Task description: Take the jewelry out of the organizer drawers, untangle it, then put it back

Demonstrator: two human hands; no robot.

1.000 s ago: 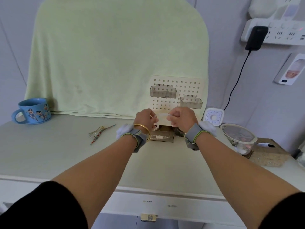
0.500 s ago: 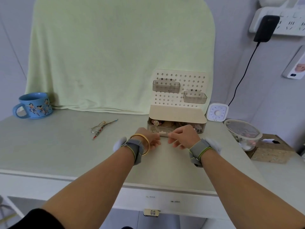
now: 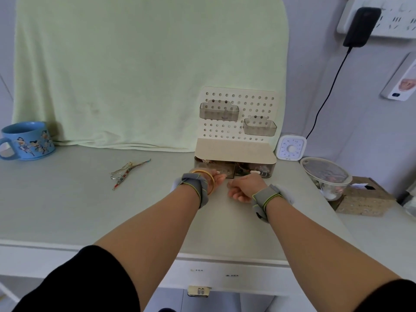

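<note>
The beige pegboard organizer (image 3: 235, 149) stands at the back of the table, with two smoky clear drawers under its top. Both drawers look pushed in; jewelry shows through the left drawer (image 3: 204, 164) and the right drawer (image 3: 258, 171). My left hand (image 3: 217, 179), with a gold bangle on its wrist, reaches the left drawer's front, its fingers mostly hidden. My right hand (image 3: 244, 188) rests on the table just before the drawers, curled into a fist with nothing visible in it. A tangle of thin chains and a beaded strand (image 3: 126, 173) lies on the table to the left.
A blue cartoon mug (image 3: 27, 140) stands at the far left. A white timer (image 3: 291, 147), a lidded glass bowl (image 3: 324, 174) and a tissue box (image 3: 364, 201) sit on the right. A pale green towel (image 3: 146, 70) hangs behind. A black charger cable (image 3: 324, 102) runs down the wall.
Both hands came down from chest height, where they held a white piece, to the table in front of the drawers. The drawer that stood open a second ago now looks closed.
</note>
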